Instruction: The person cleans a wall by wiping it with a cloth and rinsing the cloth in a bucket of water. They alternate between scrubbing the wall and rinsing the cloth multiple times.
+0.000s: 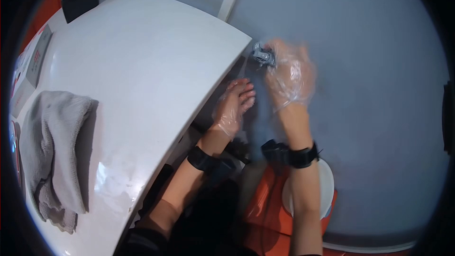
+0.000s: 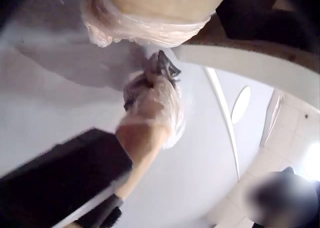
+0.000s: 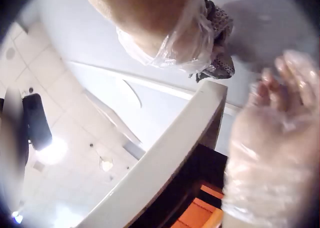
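Note:
Both hands wear thin clear plastic gloves, beside the corner of a white table point(image 1: 156, 66). My right hand point(image 1: 291, 73), raised near that corner, grips a small crumpled dark grey thing point(image 1: 264, 56). In the right wrist view the crumpled thing point(image 3: 222, 68) has a dotted pattern and sticks out past the gloved fingers; its kind cannot be told. Below and left of it, close to the table edge, my left hand point(image 1: 233, 106) holds nothing. Its palm is turned up and its fingers are loosely bent, as the right wrist view shows of the left hand point(image 3: 280, 138).
A folded grey towel point(image 1: 59, 147) lies on the table's near left part. A black tissue holder point(image 1: 80, 0) stands at the far left corner, with boxes point(image 1: 35, 61) along the left edge. An orange seat point(image 1: 268, 204) and a white round object point(image 1: 327, 180) are below my right arm.

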{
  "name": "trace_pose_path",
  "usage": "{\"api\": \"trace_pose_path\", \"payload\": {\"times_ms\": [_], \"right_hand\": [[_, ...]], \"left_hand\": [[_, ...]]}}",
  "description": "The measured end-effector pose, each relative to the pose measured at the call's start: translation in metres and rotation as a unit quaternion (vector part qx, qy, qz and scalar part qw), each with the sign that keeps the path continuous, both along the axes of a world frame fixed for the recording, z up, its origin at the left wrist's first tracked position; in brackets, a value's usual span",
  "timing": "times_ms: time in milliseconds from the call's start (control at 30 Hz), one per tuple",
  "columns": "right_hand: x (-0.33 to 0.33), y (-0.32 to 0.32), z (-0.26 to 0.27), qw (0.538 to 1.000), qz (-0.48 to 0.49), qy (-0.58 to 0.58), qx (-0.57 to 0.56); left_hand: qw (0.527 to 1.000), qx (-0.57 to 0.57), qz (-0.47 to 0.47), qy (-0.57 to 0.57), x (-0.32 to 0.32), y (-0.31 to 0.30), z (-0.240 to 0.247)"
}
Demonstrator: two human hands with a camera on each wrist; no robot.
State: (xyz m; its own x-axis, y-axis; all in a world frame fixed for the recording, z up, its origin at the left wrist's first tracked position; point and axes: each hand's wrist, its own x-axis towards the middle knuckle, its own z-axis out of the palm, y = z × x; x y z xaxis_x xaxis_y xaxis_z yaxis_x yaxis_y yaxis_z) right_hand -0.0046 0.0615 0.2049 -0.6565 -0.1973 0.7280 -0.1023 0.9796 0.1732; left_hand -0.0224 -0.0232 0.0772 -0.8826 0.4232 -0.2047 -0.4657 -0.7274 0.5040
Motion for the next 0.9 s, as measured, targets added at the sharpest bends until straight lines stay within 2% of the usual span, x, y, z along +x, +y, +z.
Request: {"api": "trace_pose_path", "payload": {"times_ms": [33, 133, 167, 233, 267, 333, 367, 400, 467, 500, 567, 600, 667, 733, 767, 800, 833, 867, 900], "right_hand": [[0.009, -0.004, -0.008, 1.000, -0.005, 0.001, -0.003], [0.028, -0.004, -0.039, 0.976, -0.091, -0.030, -0.197], [0.034, 0.000, -0.052, 0.974, -0.094, -0.028, -0.202], [0.043, 0.006, -0.078, 0.975, -0.068, -0.025, -0.208], [0.046, 0.008, -0.093, 0.974, -0.072, -0.025, -0.214], [0.053, 0.004, -0.113, 0.959, 0.054, -0.017, -0.279], [0.061, 0.004, -0.118, 0.929, 0.053, -0.090, -0.355], [0.064, 0.005, -0.121, 0.927, 0.051, -0.088, -0.361], [0.068, 0.009, -0.131, 0.842, 0.091, -0.118, -0.518], [0.071, 0.011, -0.136, 0.839, 0.089, -0.116, -0.524], [0.078, 0.017, -0.149, 0.720, 0.219, -0.097, -0.651], [0.082, 0.017, -0.155, 0.717, 0.218, -0.092, -0.656], [0.089, 0.018, -0.165, 0.723, 0.168, -0.063, -0.667], [0.100, 0.019, -0.170, 0.710, 0.135, -0.016, -0.691], [0.105, 0.023, -0.177, 0.703, 0.128, 0.008, -0.699], [0.109, 0.025, -0.183, 0.699, 0.124, 0.011, -0.704], [0.113, 0.027, -0.188, 0.671, 0.107, 0.015, -0.733], [0.116, 0.029, -0.192, 0.644, 0.091, 0.021, -0.759], [0.119, 0.030, -0.198, 0.641, 0.089, 0.027, -0.762]], "left_hand": [[1.000, 0.005, 0.013, 0.019, 0.006, 0.003, 0.006], [0.997, -0.007, 0.043, 0.065, 0.024, 0.006, 0.025], [0.997, -0.012, 0.038, 0.066, 0.027, 0.007, 0.024], [0.990, -0.004, 0.021, 0.141, 0.031, 0.010, 0.022], [0.990, -0.010, 0.017, 0.141, 0.033, 0.012, 0.019], [0.970, -0.161, -0.024, 0.181, 0.037, 0.015, 0.012], [0.968, -0.132, -0.067, 0.203, 0.039, 0.009, 0.008], [0.967, -0.137, -0.071, 0.203, 0.036, 0.011, 0.003], [0.973, -0.107, -0.108, 0.172, 0.028, 0.018, -0.015], [0.972, -0.113, -0.112, 0.171, 0.027, 0.020, -0.019], [0.975, -0.117, -0.101, 0.160, 0.028, 0.024, -0.029], [0.974, -0.123, -0.105, 0.161, 0.031, 0.026, -0.033], [0.974, -0.141, -0.033, 0.176, 0.035, 0.034, -0.040], [0.938, -0.258, 0.077, 0.219, 0.030, 0.039, -0.040], [0.920, -0.274, 0.134, 0.246, 0.023, 0.037, -0.041], [0.853, -0.370, 0.209, 0.303, 0.013, 0.032, -0.037], [0.839, -0.366, 0.255, 0.311, 0.003, 0.028, -0.037], [0.792, -0.451, 0.290, 0.292, -0.008, 0.027, -0.035], [0.735, -0.531, 0.322, 0.271, -0.015, 0.026, -0.034]]}}
